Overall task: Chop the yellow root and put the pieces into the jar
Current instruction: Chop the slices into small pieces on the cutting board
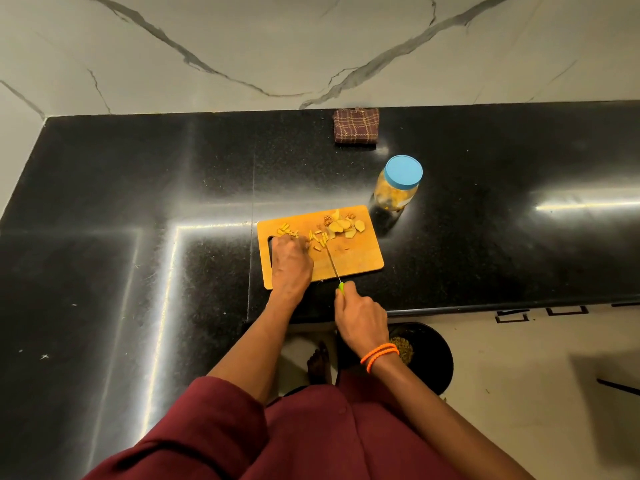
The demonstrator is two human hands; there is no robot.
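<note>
A wooden cutting board [360, 261] lies on the black counter. Small yellow root sticks [320, 237] are scattered over its far half, and a pile of pale slices [343, 226] sits at its far right. My left hand [291, 263] rests on the board with curled fingers pressing on root pieces at its fingertips. My right hand [360, 318] grips the green handle of a knife [333, 263], whose thin blade points away into the sticks. A clear jar [394, 188] with a blue lid, partly filled with yellow pieces, stands closed just beyond the board's right corner.
A folded brown checked cloth [356, 126] lies at the back by the marble wall. The black counter [138, 237] turns an L to my left. Below its front edge a black bin [429, 358] with scraps stands on the floor beside my foot.
</note>
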